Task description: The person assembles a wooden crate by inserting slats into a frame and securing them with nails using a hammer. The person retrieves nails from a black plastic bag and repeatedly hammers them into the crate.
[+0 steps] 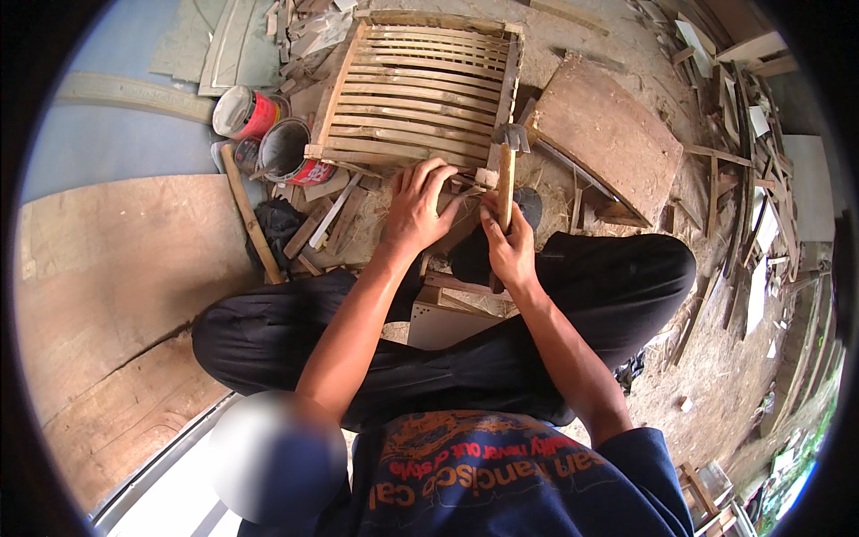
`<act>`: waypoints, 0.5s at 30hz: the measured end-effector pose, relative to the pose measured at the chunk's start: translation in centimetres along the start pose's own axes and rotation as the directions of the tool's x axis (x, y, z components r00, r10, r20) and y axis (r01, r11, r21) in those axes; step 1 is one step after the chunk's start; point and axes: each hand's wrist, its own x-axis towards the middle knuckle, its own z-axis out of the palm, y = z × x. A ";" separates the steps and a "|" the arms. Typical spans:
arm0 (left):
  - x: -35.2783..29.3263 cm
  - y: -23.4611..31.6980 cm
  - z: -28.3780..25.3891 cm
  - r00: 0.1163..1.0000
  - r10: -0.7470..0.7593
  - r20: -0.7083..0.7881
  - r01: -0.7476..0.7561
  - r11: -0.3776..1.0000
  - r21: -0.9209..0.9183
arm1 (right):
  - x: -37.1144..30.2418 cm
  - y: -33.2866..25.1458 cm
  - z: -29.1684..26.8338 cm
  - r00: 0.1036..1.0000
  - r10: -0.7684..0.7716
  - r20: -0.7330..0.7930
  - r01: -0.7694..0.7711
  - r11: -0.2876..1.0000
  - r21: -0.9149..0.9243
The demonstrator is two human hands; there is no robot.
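Note:
A slatted wooden frame [416, 88], its thin slats running crosswise, lies in front of me. My left hand [419, 204] is at its near edge, the bent fingers over the near rail and the thumb toward me; any small piece between them is hidden. My right hand [512, 246] is closed around the wooden handle of a hammer [506, 183]. The hammer stands with its metal head up, beside the frame's near right corner. A small wooden block end [487, 177] shows at that corner, just left of the handle.
Two red paint cans [286, 150] [243, 113] stand left of the frame. A wooden panel [608, 134] lies tilted at the right. Scrap wood strips [747, 179] pile along the far right. A long stick [250, 215] leans near my left knee, and a plywood sheet [116, 268] lies at the left.

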 end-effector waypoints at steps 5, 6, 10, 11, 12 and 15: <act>-0.5 0.3 1.6 0.997 0.008 0.073 -0.021 0.983 0.184 | -0.1 0.2 0.1 1.000 0.002 0.017 -0.003 1.000 0.029; -0.5 0.3 1.9 0.997 -0.002 0.071 -0.010 0.985 0.174 | -0.3 0.1 0.0 0.999 0.025 0.044 -0.025 1.000 0.005; -0.4 0.1 2.3 0.999 0.005 0.052 -0.012 0.990 0.138 | -0.9 -0.9 0.0 0.994 0.022 0.104 -0.017 0.999 -0.049; -0.3 0.0 2.3 0.999 0.015 0.044 -0.021 0.991 0.132 | -0.9 -0.6 0.0 0.994 -0.002 0.105 0.007 0.999 -0.051; -0.3 -0.2 2.4 0.999 0.030 0.029 -0.033 0.989 0.142 | -0.8 0.1 0.0 0.994 -0.032 0.107 0.041 0.996 -0.080; -0.4 -0.8 2.6 0.999 0.040 0.011 -0.041 0.988 0.148 | -0.9 -0.7 0.1 0.996 -0.033 0.087 0.044 0.991 -0.125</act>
